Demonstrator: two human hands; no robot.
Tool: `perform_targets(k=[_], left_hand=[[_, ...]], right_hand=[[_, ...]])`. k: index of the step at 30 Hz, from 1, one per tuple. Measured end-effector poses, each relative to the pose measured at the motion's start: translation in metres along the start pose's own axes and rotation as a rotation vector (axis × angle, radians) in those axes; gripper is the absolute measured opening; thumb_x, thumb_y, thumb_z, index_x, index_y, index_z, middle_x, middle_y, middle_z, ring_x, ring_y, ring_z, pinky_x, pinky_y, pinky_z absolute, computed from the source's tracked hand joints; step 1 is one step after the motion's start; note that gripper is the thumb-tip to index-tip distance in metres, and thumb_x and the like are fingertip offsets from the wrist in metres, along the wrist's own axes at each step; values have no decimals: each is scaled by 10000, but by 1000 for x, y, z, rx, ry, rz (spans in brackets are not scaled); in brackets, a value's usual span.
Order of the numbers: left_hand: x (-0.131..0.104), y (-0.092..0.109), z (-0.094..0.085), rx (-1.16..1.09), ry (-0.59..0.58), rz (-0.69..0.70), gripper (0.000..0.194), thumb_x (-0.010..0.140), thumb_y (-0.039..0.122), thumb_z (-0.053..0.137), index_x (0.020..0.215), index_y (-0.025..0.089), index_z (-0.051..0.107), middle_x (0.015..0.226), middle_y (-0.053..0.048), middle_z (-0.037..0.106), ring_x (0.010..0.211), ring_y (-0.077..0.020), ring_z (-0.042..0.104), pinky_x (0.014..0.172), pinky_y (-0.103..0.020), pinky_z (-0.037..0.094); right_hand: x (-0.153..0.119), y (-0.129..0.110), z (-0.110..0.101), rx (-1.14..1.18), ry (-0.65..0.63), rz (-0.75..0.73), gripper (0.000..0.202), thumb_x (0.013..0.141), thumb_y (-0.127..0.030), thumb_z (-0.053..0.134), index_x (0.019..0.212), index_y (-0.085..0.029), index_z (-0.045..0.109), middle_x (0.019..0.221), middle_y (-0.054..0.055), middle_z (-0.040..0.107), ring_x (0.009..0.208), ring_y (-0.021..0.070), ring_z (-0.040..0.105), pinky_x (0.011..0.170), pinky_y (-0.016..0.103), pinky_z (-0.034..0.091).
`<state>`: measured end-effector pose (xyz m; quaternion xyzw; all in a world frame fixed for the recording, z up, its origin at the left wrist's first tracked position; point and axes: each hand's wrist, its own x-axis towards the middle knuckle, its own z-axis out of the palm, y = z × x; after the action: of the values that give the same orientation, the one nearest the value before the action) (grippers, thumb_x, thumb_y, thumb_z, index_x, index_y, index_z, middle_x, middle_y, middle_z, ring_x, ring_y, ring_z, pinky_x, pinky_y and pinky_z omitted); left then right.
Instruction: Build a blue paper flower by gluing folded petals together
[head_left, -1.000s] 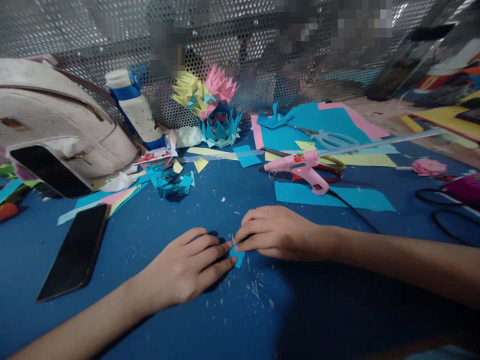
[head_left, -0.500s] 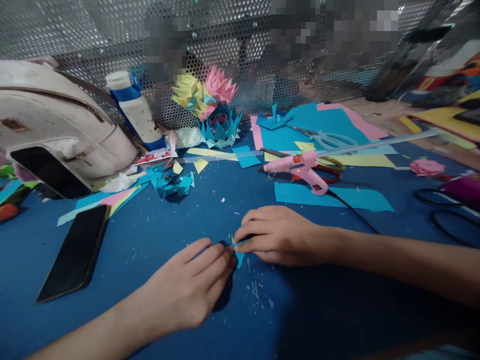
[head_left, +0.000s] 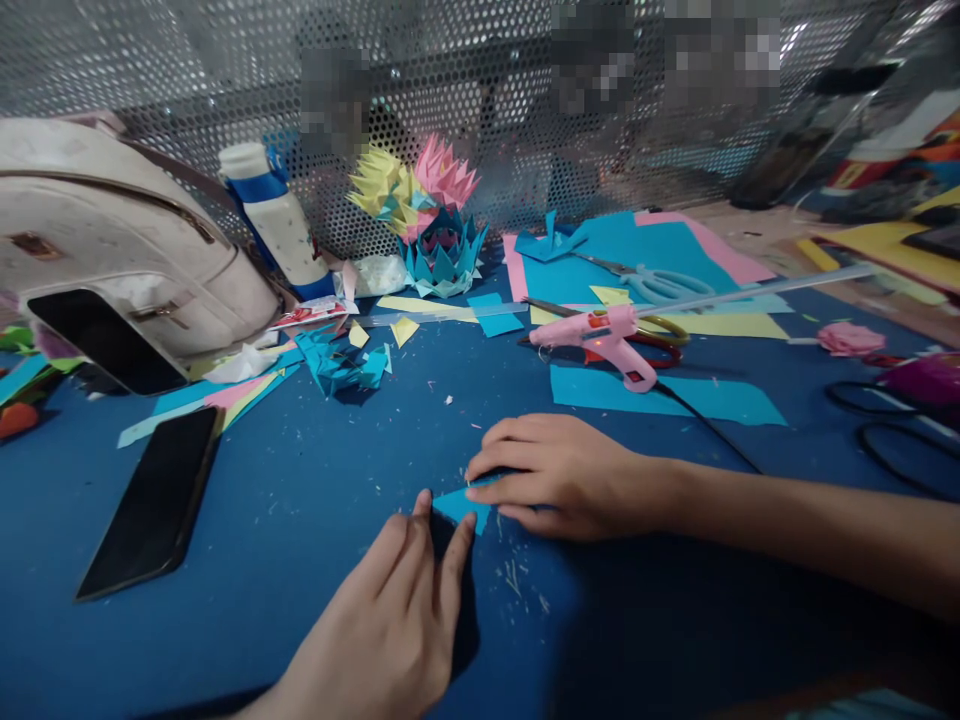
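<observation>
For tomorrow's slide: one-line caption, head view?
Left hand and right hand touch a small, pointed blue paper piece, a pistol-shaped pink plastic glue gun beyond.

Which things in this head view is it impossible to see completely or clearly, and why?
Head view:
- Small blue paper: partly covered by the right hand.
- White backpack: cut off by the left edge.
- Purple object: cut off by the right edge, blurred.
</observation>
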<state>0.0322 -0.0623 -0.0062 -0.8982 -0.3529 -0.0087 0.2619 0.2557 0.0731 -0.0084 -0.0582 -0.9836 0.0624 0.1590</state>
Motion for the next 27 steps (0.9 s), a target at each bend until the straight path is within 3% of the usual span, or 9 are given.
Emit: perform_targets(k=[3, 6, 9, 14, 16, 18, 21, 24, 27], left_hand=[[-1, 1, 1, 9, -2, 10, 520, 857, 167, 478, 1340, -25, 496, 1124, -228, 710, 1020, -312, 664, 992, -460, 314], [0, 1, 2, 11, -3, 8, 537, 858, 178, 484, 1352, -32, 479, 1145, -242, 699, 1029, -320, 664, 999, -464, 306], [1, 1, 1, 9, -1, 6, 534, 855, 168, 488, 1352, -28, 474, 1152, -253, 693, 1046, -332, 659, 995, -461, 307], [5, -6, 3, -50, 97, 18, 449, 854, 100, 459, 1282, -17, 526, 1023, -232, 727, 1000, -331, 655, 942, -447, 339], [10, -15, 8, -92, 129, 19, 386, 885, 102, 462, 1250, 12, 549, 939, -188, 732, 895, -303, 650, 885, -437, 367], [16, -28, 14, -188, 150, 11, 258, 931, 161, 504, 1155, 70, 595, 758, -78, 683, 698, -235, 591, 773, -394, 387], [25, -44, 25, -436, 59, -104, 202, 955, 330, 547, 1031, 148, 595, 853, -60, 636, 769, -229, 560, 707, -358, 396], [30, -49, 34, -636, 5, -238, 172, 943, 348, 580, 971, 179, 571, 904, -46, 606, 808, -217, 540, 700, -336, 393], [33, -48, 37, -723, -20, -307, 141, 947, 325, 579, 911, 190, 556, 899, -33, 594, 814, -206, 519, 712, -329, 381]], right_hand=[[3, -2, 2, -46, -30, 5, 315, 978, -360, 520, 1233, -226, 648, 1214, 59, 658, 1110, 245, 544, 917, 391, 460], [4, -1, -2, -91, -24, 11, 286, 986, -360, 509, 1185, -235, 672, 1221, 57, 656, 1155, 259, 526, 896, 405, 452], [4, 0, -18, -98, -88, 26, 221, 976, -294, 518, 1079, -240, 706, 1182, 52, 676, 1201, 269, 514, 869, 407, 438], [2, 1, -38, -134, -160, 25, 249, 983, -250, 481, 962, -193, 722, 1180, 100, 670, 1222, 293, 507, 807, 387, 423], [2, 3, -35, -114, -149, 25, 255, 991, -247, 473, 928, -176, 710, 1131, 104, 676, 1164, 270, 531, 806, 365, 418], [1, 8, -26, -66, -117, 28, 285, 1013, -255, 433, 917, -158, 683, 1041, 94, 679, 1022, 224, 562, 786, 332, 416], [1, 15, -13, -2, -41, 35, 313, 1033, -342, 398, 984, -148, 639, 977, 86, 655, 893, 196, 535, 732, 302, 402], [3, 16, -6, 16, -48, 15, 366, 992, -486, 456, 1024, -156, 612, 976, 79, 641, 874, 196, 518, 722, 297, 390], [6, 10, -2, -34, -25, 57, 310, 1019, -397, 426, 961, -155, 611, 919, 72, 632, 819, 191, 500, 700, 299, 373]])
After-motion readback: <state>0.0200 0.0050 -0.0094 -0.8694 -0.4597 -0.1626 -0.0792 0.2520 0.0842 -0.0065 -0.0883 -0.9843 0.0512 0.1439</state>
